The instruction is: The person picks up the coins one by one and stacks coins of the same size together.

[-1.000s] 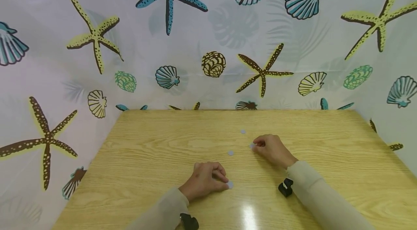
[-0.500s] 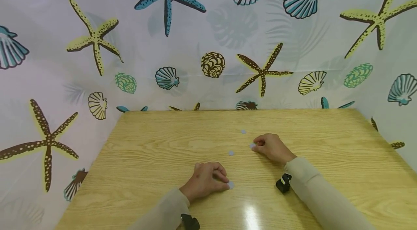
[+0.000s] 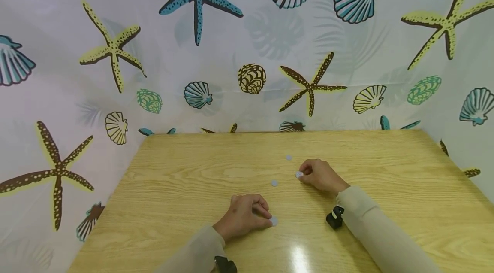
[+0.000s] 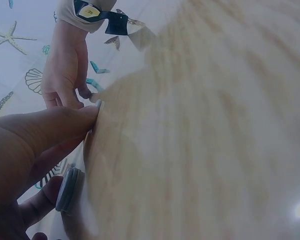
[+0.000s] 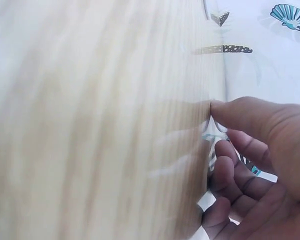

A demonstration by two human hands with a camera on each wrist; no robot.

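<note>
My left hand (image 3: 244, 215) is low over the wooden table, with thumb and forefinger pinching the edge of a small pale grey disc (image 3: 274, 221). In the left wrist view, thicker round pieces (image 4: 68, 190), pale and looking stacked, lie against its lower fingers. Farther back and to the right, my right hand (image 3: 319, 175) pinches another small whitish disc (image 3: 299, 174) close over the table. Its other fingers are curled in the right wrist view, with a white piece (image 5: 206, 202) beside the lowest ones. Between the hands lies a flat grey disc (image 3: 274, 183); a similar disc (image 3: 289, 157) lies farther back.
The light wooden table (image 3: 185, 178) reaches back to a white cloth (image 3: 231, 50) printed with starfish and shells, which also hangs at both sides. Black straps with small devices are on both wrists. A bright light reflection shows near the table's front.
The right hand's disc is tilted slightly more than before. Both hands otherwise keep their places, and the head view has shifted a little.
</note>
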